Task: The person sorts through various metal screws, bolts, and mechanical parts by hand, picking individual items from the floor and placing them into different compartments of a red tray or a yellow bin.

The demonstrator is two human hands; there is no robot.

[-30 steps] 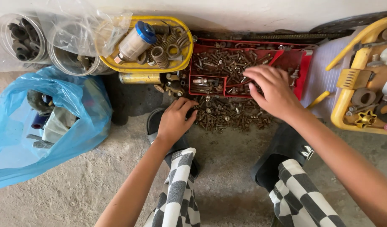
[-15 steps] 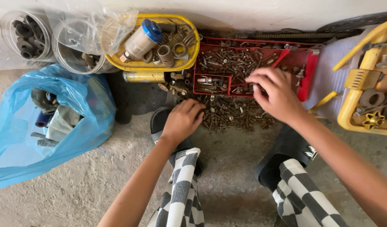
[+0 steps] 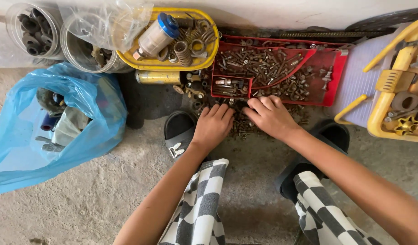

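Note:
A heap of rusty bolts, nuts and screws (image 3: 238, 124) lies on the concrete floor in front of a red divided tray (image 3: 329, 79) that also holds many screws. My left hand (image 3: 213, 127) rests palm down on the heap's left side, fingers together. My right hand (image 3: 269, 115) lies palm down beside it, fingers spread over the heap at the tray's front edge. Whether either hand pinches a piece is hidden under the palms.
A yellow oval tray (image 3: 172, 63) with springs and a blue-capped bottle sits behind. A brass cylinder (image 3: 158, 77), two clear tubs (image 3: 81, 50), a blue plastic bag (image 3: 54, 131) at left, a yellow machine (image 3: 399, 86) at right. Black sandals (image 3: 179, 131) by my checkered legs.
My right hand came down from inside the red tray onto the floor heap. The left hand stayed on the heap, and both hands now lie side by side.

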